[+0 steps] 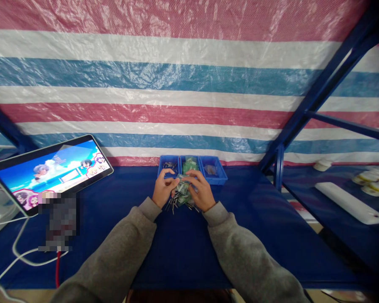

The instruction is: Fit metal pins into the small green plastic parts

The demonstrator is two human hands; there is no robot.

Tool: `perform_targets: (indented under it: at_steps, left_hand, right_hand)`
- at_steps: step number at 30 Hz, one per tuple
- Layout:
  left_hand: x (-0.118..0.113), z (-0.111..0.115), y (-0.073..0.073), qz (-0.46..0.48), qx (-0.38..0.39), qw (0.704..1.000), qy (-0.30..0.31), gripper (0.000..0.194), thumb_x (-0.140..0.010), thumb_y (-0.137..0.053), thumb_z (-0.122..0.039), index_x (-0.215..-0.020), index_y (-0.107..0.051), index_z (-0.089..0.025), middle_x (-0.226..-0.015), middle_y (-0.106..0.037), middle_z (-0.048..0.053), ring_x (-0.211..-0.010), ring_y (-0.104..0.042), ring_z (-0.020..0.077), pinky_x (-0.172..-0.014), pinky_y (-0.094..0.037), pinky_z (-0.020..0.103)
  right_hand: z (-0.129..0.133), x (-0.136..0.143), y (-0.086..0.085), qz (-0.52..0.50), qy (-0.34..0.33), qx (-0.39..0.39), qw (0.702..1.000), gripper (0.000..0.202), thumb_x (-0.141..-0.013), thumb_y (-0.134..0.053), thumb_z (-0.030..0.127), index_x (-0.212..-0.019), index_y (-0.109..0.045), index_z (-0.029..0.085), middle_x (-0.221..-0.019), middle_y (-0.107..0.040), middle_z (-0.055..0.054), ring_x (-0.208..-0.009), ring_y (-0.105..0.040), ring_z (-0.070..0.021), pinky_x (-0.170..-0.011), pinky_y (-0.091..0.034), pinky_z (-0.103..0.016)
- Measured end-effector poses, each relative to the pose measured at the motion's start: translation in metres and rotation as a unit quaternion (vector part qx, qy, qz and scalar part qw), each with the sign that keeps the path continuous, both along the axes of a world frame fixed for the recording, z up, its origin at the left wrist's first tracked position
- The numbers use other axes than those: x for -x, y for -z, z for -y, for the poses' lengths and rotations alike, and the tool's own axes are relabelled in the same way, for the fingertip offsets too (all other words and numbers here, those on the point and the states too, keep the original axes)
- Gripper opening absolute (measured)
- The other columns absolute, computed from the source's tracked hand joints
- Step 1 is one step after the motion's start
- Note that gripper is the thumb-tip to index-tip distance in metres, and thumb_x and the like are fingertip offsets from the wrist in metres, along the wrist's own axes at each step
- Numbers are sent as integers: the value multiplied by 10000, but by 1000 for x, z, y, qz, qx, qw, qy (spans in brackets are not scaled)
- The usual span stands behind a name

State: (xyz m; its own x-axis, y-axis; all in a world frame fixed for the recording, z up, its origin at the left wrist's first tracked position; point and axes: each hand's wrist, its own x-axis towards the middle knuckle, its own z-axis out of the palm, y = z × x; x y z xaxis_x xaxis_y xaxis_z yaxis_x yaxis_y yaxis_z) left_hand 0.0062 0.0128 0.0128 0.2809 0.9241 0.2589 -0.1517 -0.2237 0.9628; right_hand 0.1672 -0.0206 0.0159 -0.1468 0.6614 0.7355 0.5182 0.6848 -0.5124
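Note:
My left hand (163, 188) and my right hand (202, 192) meet at the middle of the table, thumbs and fingers pinched on a small clear plastic bag (182, 179). What is inside the bag is too small to make out. Under and between my hands lies a pile of greenish plastic bags (185, 198) and dark thin screw-like pieces (173, 203), partly hidden by my fingers. Just behind stand three joined blue bins (219, 182). Metal screw-like pieces (169, 165) fill the left bin, green bags (190, 163) the middle one, and a small clear packet (211, 170) lies in the right one.
On the left, a tablet (61, 193) with a lit screen leans at an angle, near white cables (19, 248) and a red cable (57, 269). A blue metal frame (279, 143) rises at right. Beyond it are a white long box (350, 202) and white-yellow rolls (374, 181).

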Motion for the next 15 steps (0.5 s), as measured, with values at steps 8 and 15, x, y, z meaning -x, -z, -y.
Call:
perform_targets:
  at_steps: [8,15]
  left_hand:
    - [4,-1,0,-114,-127,985,-16,320,-808,-533,-408,-731,-620,-109,-797,-599,57,-554,-516,83,-477,-414,196]
    - [5,-1,-3,-81,-80,992,-51,296,-727,-645,-356,-918,-546,-152,-498,-507,-61,-398,-460,67,-419,-380,177]
  right_hand:
    - [-6,-2,8,4,39,35,999,136,-853,-489,241,-892,-611,195,-849,-644,-56,-818,-597,-186,-770,-463,-306]
    - [-2,3,6,-90,52,115,988,303,-801,-578,296,-1086,-533,204,-714,-628,11,-625,-589,-138,-664,-474,-262]
